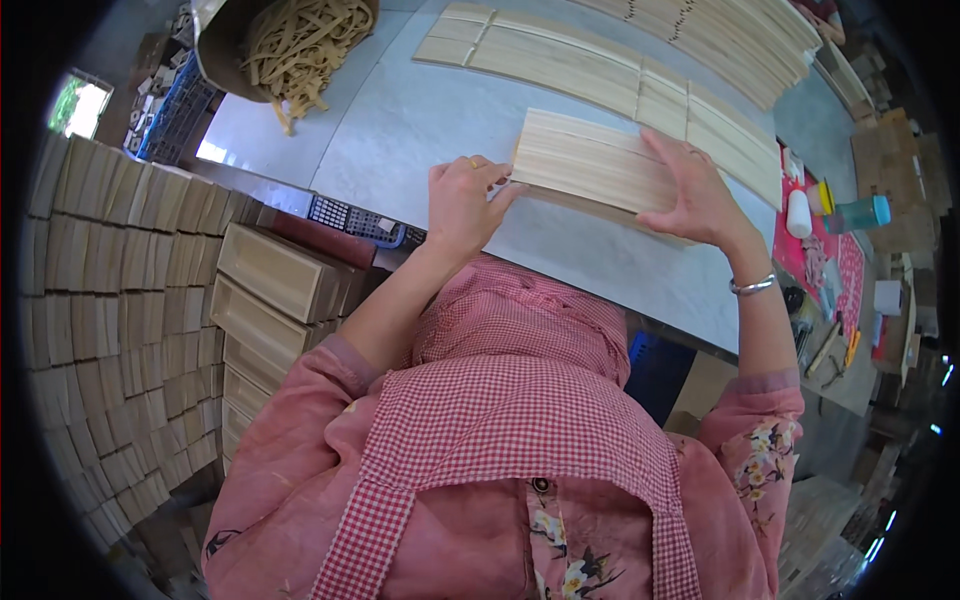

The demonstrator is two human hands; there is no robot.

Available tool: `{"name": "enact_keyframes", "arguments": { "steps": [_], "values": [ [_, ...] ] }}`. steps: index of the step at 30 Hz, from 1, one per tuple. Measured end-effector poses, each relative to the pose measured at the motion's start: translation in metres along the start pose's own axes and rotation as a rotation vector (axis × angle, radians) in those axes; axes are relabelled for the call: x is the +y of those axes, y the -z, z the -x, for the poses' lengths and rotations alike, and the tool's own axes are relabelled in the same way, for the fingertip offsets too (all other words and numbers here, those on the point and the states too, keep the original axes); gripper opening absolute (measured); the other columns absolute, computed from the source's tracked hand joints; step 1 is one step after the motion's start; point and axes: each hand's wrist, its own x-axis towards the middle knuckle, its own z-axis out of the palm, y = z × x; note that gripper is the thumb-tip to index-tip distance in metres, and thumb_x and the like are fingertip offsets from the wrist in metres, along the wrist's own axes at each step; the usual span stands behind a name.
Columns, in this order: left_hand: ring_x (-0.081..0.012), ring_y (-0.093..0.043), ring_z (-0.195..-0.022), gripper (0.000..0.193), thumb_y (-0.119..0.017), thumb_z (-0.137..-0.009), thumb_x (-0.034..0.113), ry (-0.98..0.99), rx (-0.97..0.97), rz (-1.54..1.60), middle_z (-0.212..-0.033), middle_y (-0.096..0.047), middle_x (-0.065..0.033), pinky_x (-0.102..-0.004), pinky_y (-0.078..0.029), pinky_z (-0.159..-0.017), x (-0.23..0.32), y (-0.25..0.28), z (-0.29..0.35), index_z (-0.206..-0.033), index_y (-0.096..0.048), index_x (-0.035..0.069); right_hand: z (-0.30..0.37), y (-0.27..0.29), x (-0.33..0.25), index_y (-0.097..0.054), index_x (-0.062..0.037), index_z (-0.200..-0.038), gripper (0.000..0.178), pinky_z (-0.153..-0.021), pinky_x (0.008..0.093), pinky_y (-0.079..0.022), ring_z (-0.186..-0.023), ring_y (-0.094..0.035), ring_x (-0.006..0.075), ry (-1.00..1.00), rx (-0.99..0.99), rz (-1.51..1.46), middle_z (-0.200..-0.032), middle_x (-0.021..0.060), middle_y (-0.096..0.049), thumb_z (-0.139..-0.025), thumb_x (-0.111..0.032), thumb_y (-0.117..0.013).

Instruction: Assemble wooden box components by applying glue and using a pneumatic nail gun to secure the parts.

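A long, pale wooden block [598, 160] lies on the light table. I cannot tell whether it is a flat box or a stack of thin boards. My right hand [695, 195] grips its right part, thumb along the near side and fingers over the far side. At its near left corner, my left hand [470, 203] has thumb and fingertips pinched together. What sits between those fingertips is too small to make out. Beyond the block lies a row of pale wooden panels [560, 62], with narrow bands across them.
A tub [222, 62] of tan, rubbery-looking bands [305, 50] stands at the table's far left. More wooden boards [735, 45] lie at the far right. A white bottle [798, 214] and a teal-lidded jar [862, 213] stand right. Wooden trays [268, 268] and stacked wood [120, 340] are left.
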Motion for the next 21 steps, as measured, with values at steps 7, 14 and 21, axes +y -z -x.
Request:
{"name": "enact_keyframes", "arguments": {
  "steps": [7,14,21],
  "values": [
    [-0.0184,-0.061,-0.077,0.015,-0.075,-0.085,0.016,-0.147,-0.025,-0.219,-0.085,-0.072,-0.0018,-0.0345,-0.042,-0.087,0.007,0.009,-0.008,-0.096,-0.079,0.007,0.000,-0.007,0.007,-0.043,-0.0057,-0.151,0.095,-0.115,0.0397,-0.035,-0.121,-0.056,0.0294,0.021,-0.010,0.016,-0.141,0.0129,-0.059,-0.067,-0.026,-0.083],
    [-0.0217,-0.061,-0.081,0.016,-0.073,-0.086,0.019,-0.194,-0.072,-0.391,-0.083,-0.070,-0.0022,-0.0361,-0.041,-0.090,0.018,0.014,-0.011,-0.094,-0.078,0.006,0.001,-0.010,0.008,-0.045,-0.0071,-0.149,0.090,-0.117,0.0411,-0.033,-0.126,-0.056,0.0302,0.001,-0.036,0.040,-0.143,0.0130,-0.059,-0.070,-0.033,-0.080],
    [-0.0238,-0.061,-0.079,0.016,-0.072,-0.087,0.019,-0.211,-0.100,-0.425,-0.080,-0.068,-0.0038,-0.0360,-0.042,-0.088,0.021,0.014,-0.014,-0.092,-0.077,0.005,-0.002,-0.013,0.009,-0.045,-0.0076,-0.148,0.087,-0.114,0.0408,-0.037,-0.120,-0.058,0.0326,0.015,-0.032,0.046,-0.138,0.0125,-0.061,-0.071,-0.032,-0.078]
  ]
}}
